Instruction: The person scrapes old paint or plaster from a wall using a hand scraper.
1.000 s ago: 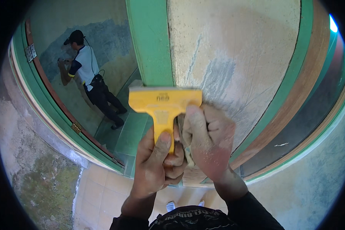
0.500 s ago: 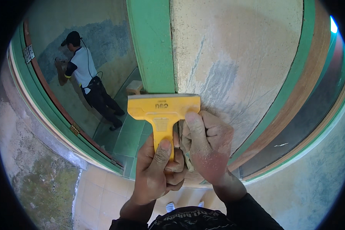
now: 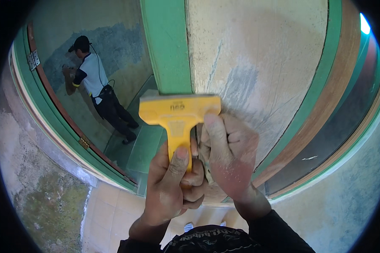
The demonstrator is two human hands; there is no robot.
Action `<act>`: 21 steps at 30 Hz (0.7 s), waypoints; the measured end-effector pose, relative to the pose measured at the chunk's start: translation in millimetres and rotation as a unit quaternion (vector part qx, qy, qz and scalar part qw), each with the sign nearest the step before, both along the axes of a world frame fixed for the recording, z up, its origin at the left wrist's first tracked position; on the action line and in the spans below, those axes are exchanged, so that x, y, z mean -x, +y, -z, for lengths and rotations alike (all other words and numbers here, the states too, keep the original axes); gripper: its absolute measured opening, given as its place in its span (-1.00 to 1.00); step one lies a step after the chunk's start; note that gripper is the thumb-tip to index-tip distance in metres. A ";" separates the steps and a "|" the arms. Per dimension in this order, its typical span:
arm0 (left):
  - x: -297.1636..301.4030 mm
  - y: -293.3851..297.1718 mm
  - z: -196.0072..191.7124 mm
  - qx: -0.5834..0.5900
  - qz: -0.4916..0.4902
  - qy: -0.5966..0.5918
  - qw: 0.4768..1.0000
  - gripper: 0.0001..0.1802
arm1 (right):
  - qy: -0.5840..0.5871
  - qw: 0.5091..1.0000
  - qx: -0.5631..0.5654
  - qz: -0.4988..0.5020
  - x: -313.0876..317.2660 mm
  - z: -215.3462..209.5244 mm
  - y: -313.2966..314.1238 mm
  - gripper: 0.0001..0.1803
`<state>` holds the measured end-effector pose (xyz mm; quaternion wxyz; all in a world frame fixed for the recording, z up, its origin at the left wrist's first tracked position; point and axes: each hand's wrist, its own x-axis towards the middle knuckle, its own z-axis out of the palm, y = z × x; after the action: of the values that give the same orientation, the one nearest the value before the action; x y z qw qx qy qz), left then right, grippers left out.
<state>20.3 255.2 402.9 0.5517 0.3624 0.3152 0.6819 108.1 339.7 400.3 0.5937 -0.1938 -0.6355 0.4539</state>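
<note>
Over on the far left, a co-worker (image 3: 99,84) in a pale shirt and dark trousers is leaning into a wall (image 3: 122,46) of blue-grey and green, one hand pressed against it, well apart from the person I am watching. A brown door edge with hinges (image 3: 33,60) is curving past that side, and below it a blotchy, mossy wall (image 3: 42,202) is meeting pale floor tiles (image 3: 109,215).

Moving toward the middle, the left hand (image 3: 173,185) is wrapping fully closed around the handle of a yellow scraper (image 3: 179,116), thumb lying straight up along the stem, probably to steady the tool and push along its length. The scraper is standing upright with its wide head at the top, and that head is spanning the joint where the green frame post (image 3: 166,46) meets the bare panel (image 3: 261,63). The blade edge itself is hidden behind the yellow head, so I cannot tell whether it is touching the surface.

Just beside it, the right hand (image 3: 230,156) is curling into a loose fist, dusty across the knuckles, pressing against the scraper's stem and the left fingers, as if adding weight to the stroke. Something pale is peeking out between its fingers, too hidden to identify.

Further right, the panel is showing sanded beige with grey-blue streaks where paint remains, and green and brown door bands (image 3: 333,97) are sweeping down the edge.
</note>
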 end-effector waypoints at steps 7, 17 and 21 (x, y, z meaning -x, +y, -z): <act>0.3 3.4 -18.6 -0.012 0.018 0.007 1.000 -0.76 | 0.035 0.999 -0.023 0.027 2.0 -16.3 1.5 -0.69; -2.9 -3.3 -23.6 0.001 -0.007 0.016 1.000 -0.75 | 0.016 0.999 -0.032 0.026 4.3 -11.5 2.4 -0.69; -1.8 2.0 -30.4 -0.008 0.018 0.006 1.000 -0.76 | 0.012 0.996 -0.065 0.060 1.5 -30.6 4.2 -0.68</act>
<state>22.1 257.2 433.3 0.5594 0.3762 0.3063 0.6721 106.6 343.9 430.9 0.6391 -0.1870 -0.6435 0.3774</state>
